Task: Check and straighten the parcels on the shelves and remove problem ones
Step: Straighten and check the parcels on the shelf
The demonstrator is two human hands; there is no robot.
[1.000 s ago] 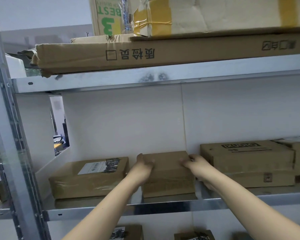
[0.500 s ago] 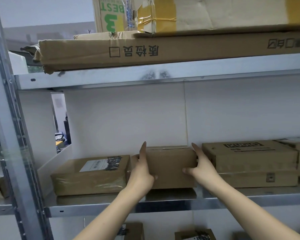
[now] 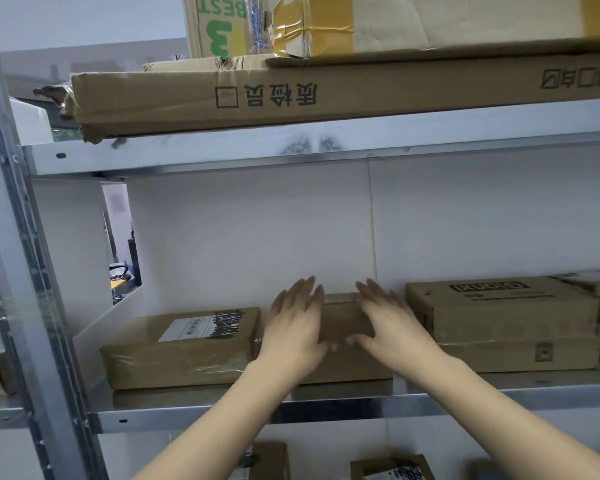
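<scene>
My left hand (image 3: 295,329) and right hand (image 3: 394,329) lie flat over the top of the small brown cardboard parcel (image 3: 343,315), fingers straight and clasping nothing. That parcel sits on the grey metal shelf (image 3: 326,407). Just left of it lies a flat brown parcel with a white label (image 3: 187,344), and just right of it a wide brown carton with black print (image 3: 506,317).

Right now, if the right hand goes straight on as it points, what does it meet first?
Probably the white back wall; the right hand lies flat on the middle parcel. Depth unclear.
</scene>
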